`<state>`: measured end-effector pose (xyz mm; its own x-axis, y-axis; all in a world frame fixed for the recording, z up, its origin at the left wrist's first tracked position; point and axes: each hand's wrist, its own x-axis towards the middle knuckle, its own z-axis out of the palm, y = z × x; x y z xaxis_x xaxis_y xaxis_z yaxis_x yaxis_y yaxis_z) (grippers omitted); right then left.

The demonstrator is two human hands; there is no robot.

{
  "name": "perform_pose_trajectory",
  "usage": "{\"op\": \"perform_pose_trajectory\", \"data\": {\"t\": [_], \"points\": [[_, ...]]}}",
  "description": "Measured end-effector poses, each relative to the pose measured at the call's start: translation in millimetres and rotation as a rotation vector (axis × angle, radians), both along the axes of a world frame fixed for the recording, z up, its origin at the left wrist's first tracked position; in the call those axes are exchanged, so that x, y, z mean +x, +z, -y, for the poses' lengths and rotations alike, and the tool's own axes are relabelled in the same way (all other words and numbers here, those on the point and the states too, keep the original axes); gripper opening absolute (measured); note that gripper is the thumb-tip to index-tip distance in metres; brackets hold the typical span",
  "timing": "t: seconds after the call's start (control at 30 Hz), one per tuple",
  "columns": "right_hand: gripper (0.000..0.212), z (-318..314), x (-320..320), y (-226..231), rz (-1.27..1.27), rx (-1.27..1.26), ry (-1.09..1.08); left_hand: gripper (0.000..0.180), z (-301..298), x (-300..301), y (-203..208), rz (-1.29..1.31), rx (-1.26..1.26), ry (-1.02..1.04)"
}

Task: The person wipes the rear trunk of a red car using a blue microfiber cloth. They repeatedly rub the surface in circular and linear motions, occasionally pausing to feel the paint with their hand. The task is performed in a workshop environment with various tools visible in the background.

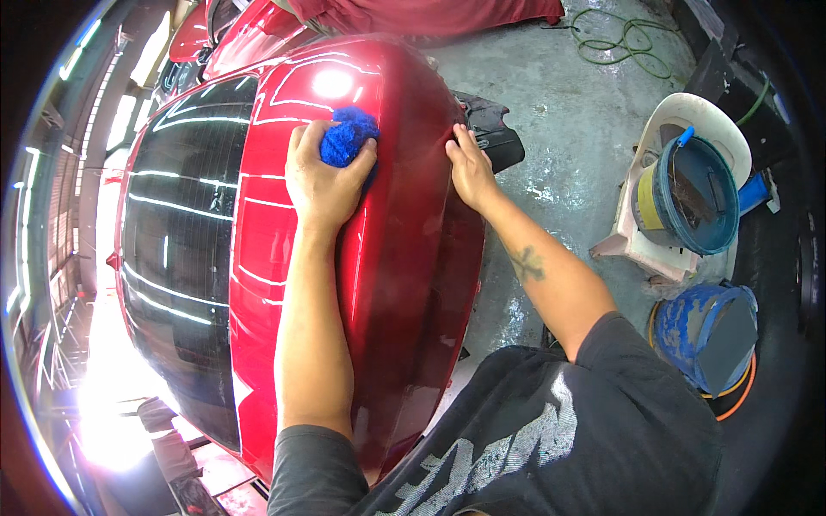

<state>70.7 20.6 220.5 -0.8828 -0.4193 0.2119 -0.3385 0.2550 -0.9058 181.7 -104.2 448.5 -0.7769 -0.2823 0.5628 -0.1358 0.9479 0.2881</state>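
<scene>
The rear of a glossy red car [404, 232] fills the middle of the head view, its dark rear window [185, 189] to the left. My left hand [325, 185] is closed around a bunched, fluffy blue cloth [348, 138] and presses it to the top of the trunk lid. Part of the cloth is hidden under my fingers. Farther right, my right hand [472, 176] rests its outstretched fingers on the car's back edge and holds nothing. Just beyond those fingers, a black part [499, 148] juts out from the car's rear corner.
At right, a white plastic chair [740, 142] carries a dark blue bucket [731, 202] with a blue-handled tool in it. A scuffed blue container [680, 322] stands nearer, beside an orange hose [742, 400]. A green hose [632, 52] lies coiled on the floor; red fabric [430, 15] hangs beyond the car.
</scene>
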Motion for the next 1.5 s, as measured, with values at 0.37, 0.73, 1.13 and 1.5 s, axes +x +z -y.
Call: {"op": "perform_pose_trajectory", "data": {"t": [0.37, 0.73, 1.13, 1.5], "points": [[0.067, -2.4, 27.2, -0.9, 0.05, -0.059, 0.018, 0.045, 2.0, 5.7, -0.9, 0.018, -0.016, 0.023], [0.057, 2.4, -42.8, 13.8, -0.056, -0.242, -0.073, 0.047, 14.1, 9.8, -4.4, 0.021, -0.029, 0.01], [0.073, -48.0, 315.1, 19.8, -0.159, -0.207, 0.233, 0.062, 8.7, 5.3, -4.3, 0.048, -0.046, 0.04], [0.074, -42.9, 339.1, 26.9, -0.07, -0.297, 0.103, 0.07, 6.2, 22.2, -6.3, 0.022, -0.215, 0.048]]}}
